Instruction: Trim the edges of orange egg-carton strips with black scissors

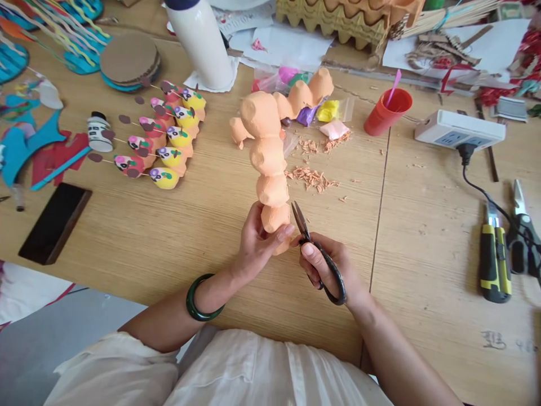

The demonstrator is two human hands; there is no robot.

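Observation:
An orange strip of egg-carton cups (271,157) runs away from me over the table, its near end held in my left hand (258,239). The thumb lies across the nearest cups and the other fingers are behind them, partly hidden. My right hand (323,260) grips black-handled scissors (323,254), the blades pointing up and away, close beside the strip's right edge. The blades look nearly closed and apart from the carton. Orange trimmings (315,178) lie scattered to the right of the strip. Another orange carton piece (301,95) sits beyond it.
Painted egg-carton figures (171,132) stand at the left, near a black phone-like box (54,223). A white bottle (203,45), a red cup (387,111) and a power strip (460,128) stand farther back. A yellow-black cutter (495,256) lies at the right. Egg trays (338,22) are stacked behind.

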